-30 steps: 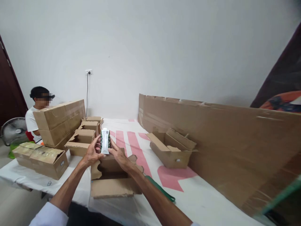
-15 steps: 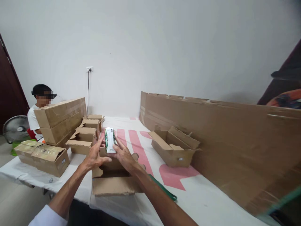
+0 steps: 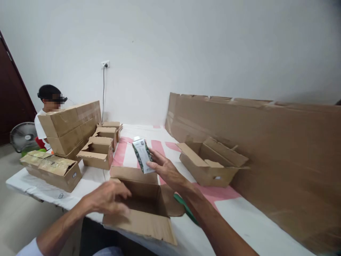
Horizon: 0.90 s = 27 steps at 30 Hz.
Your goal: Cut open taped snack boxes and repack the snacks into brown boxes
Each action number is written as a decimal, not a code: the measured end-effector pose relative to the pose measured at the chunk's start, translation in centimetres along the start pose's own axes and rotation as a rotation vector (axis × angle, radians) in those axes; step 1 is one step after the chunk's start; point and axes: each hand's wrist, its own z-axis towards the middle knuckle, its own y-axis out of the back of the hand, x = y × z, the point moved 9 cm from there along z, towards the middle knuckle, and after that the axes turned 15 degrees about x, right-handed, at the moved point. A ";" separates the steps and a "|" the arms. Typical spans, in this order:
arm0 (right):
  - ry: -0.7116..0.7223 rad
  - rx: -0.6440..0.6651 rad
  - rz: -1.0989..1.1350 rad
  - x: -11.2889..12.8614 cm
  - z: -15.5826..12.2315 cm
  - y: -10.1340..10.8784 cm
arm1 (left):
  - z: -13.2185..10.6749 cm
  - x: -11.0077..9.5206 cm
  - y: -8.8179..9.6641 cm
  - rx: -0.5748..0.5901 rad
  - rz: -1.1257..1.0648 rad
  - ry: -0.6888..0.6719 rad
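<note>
A white and green drink carton [image 3: 143, 156] with a white cap is held by my right hand [image 3: 167, 170], tilted slightly to the left above the table. My left hand [image 3: 110, 199] holds nothing; its fingers are apart and a little blurred, over the left side of an open cardboard box [image 3: 141, 224]. That box stands at the table's near edge with its flaps spread, and its dark inside shows between my hands. Part of a green strap-like thing [image 3: 186, 209] shows beside my right forearm.
Another open box [image 3: 205, 174] stands right, before a tall cardboard panel [image 3: 253, 131]. Several open boxes [image 3: 96, 158] line the left, beside stacked closed boxes [image 3: 66, 129] and a taped box [image 3: 53, 170]. A person [image 3: 41, 124] and a fan [image 3: 23, 137] are at far left.
My left hand has come away from the carton and moved down over the near box. My right hand has carried the carton rightward and tilted it. The view has shifted slightly.
</note>
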 end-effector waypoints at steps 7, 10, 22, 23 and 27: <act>0.107 0.291 -0.459 3.5 1.6 -5.8 | -1.0 5.9 7.0 -0.625 -0.563 0.156; 0.165 0.350 -0.653 3.7 2.1 -7.4 | -0.8 5.4 7.4 -0.608 -0.390 0.159; 0.162 0.272 -0.728 4.2 2.2 -3.9 | -6.0 6.4 9.9 -0.364 0.145 0.426; 0.142 0.213 -0.712 4.3 1.7 -2.2 | -6.7 7.4 9.5 -0.339 0.166 0.473; 0.082 -0.014 -0.633 3.2 -1.4 3.1 | -7.3 12.9 6.4 -0.179 0.252 0.697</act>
